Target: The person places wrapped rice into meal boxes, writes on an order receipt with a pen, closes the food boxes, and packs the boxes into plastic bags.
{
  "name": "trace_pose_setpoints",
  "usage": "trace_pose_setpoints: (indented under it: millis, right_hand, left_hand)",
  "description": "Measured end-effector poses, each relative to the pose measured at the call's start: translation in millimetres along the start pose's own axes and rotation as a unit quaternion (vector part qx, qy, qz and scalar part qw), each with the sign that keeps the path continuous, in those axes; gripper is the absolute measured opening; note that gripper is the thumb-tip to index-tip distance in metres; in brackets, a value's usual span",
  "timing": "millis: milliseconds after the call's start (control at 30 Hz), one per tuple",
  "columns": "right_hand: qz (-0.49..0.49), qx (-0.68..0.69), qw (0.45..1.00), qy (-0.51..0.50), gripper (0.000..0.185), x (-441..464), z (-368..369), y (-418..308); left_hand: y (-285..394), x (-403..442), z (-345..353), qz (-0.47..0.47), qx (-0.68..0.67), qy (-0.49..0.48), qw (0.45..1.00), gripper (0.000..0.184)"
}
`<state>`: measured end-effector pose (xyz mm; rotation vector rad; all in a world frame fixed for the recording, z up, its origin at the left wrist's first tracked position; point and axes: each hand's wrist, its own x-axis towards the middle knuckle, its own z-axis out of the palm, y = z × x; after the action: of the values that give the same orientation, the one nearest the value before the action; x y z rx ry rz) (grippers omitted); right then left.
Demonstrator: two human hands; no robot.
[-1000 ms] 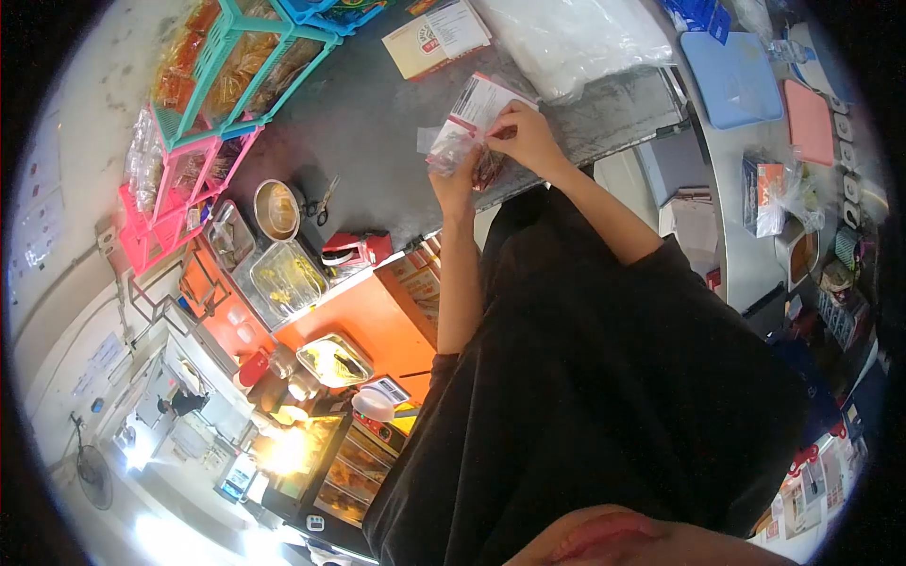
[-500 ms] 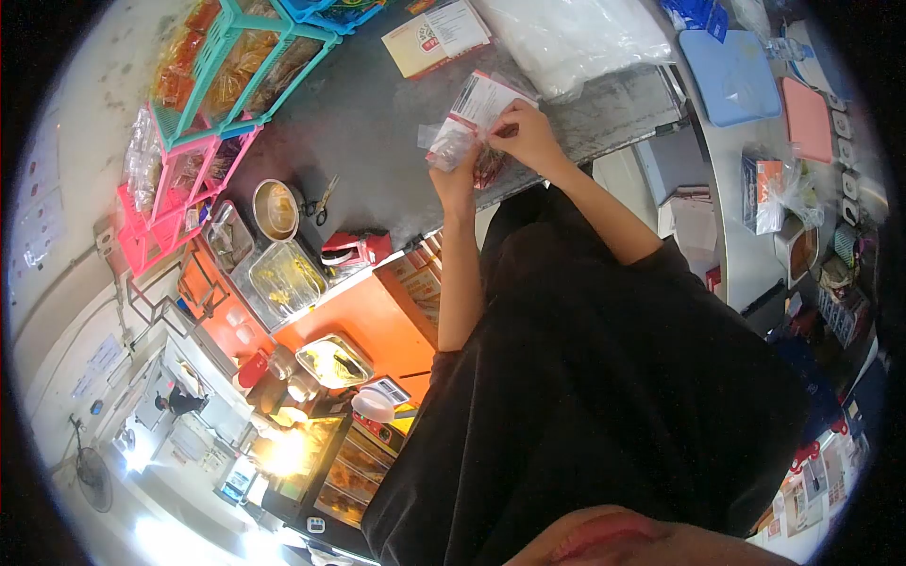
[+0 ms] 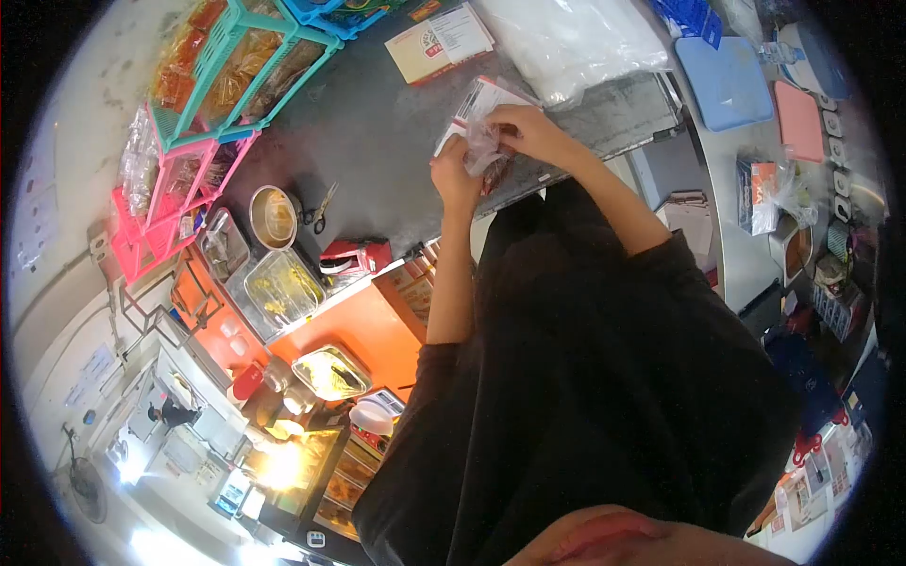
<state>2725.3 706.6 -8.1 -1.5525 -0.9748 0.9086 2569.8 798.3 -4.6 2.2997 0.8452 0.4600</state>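
Near the front edge of the dark worktop [image 3: 377, 123], both hands grip a small clear plastic bag [image 3: 484, 148]. Something dark red shows low in the bag, but I cannot make out what it is. My left hand [image 3: 455, 177] is closed on the bag's left side. The fingers of my right hand [image 3: 528, 134] are bent and pinch its upper right part. Just beyond the hands, a white and red printed box or card [image 3: 488, 98] lies partly hidden behind them.
A printed carton [image 3: 439, 43] and a stack of clear plastic bags [image 3: 576, 42] lie at the back. To the left are scissors [image 3: 322, 209], a metal bowl [image 3: 274, 216], a red tape dispenser [image 3: 355, 256] and a teal rack [image 3: 255, 66]. A blue tray [image 3: 725, 83] lies right.
My left hand has turned and closed higher on the bag, and my right hand has shifted slightly right. The bag's plastic is now bunched between the hands.
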Motion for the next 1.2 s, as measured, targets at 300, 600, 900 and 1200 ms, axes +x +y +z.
trace_pose_setpoints:
  millis: [300,600,900,1200]
  right_hand:
    - [-0.220,-0.378,0.899,0.033,0.028,4,-1,29]
    - [-0.313,-0.352,0.879,-0.069,0.035,10,17,7]
    - [-0.364,-0.315,0.820,0.310,0.038,-65,-120,-35]
    - [0.032,-0.469,0.569,0.674,0.042,-356,-550,-273]
  left_hand:
    - [1,20,16,-0.035,-0.010,0.004,0.999,0.032]
    - [-35,-85,20,-0.184,-0.098,0.182,0.961,0.061]
    - [127,-6,49,-0.175,-0.443,0.062,0.877,0.055]
    - [136,102,242,0.199,0.167,-0.061,0.964,0.039]
